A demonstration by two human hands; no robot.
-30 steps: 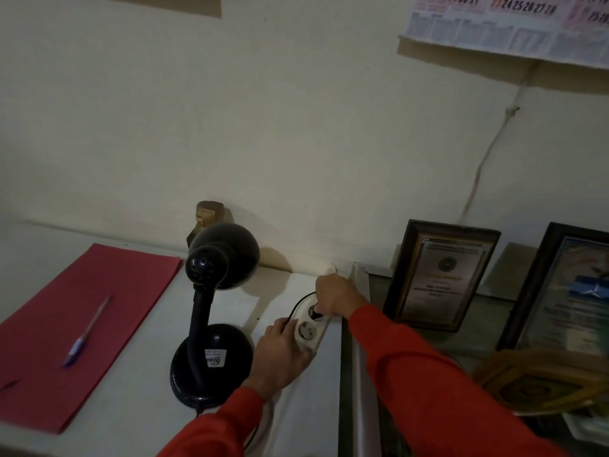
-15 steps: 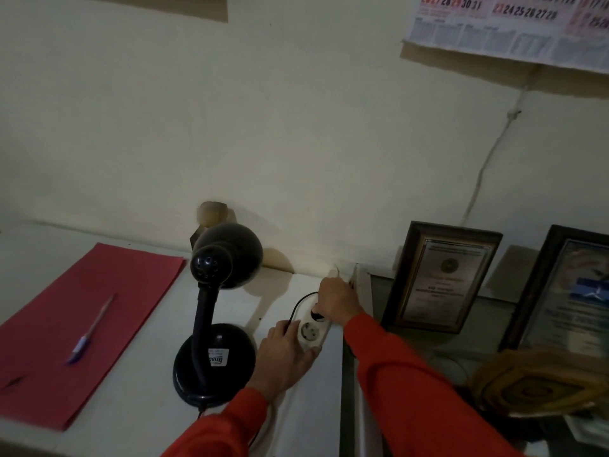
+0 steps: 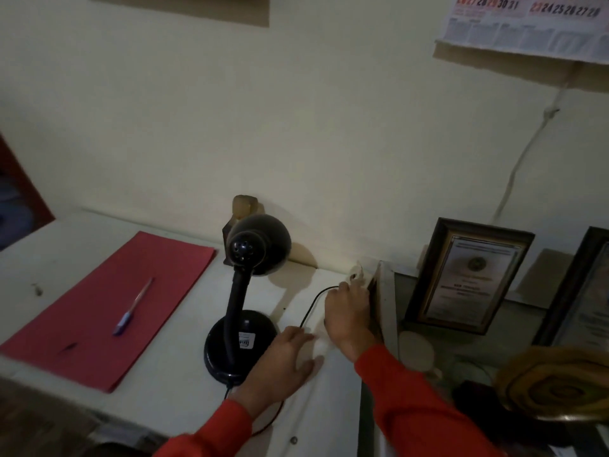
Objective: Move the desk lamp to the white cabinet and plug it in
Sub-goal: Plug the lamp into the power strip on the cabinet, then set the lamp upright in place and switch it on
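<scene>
Black lamp (image 3: 242, 305) stands beside flat, open left hand (image 3: 283, 361); right hand (image 3: 349, 311) covers the power strip, grip unclear.

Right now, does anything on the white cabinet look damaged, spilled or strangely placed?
Nothing looks damaged or spilled. The black metal desk lamp stands upright on the white cabinet, its thin black cord running under the right hand. The pen lies neatly on the red paper folder.

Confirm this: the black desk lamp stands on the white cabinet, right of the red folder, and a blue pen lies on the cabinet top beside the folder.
Not quite. In the head view the blue pen lies on the red folder itself, not on the cabinet top beside it. The rest holds: the black desk lamp stands on the white cabinet, right of the folder.
</scene>
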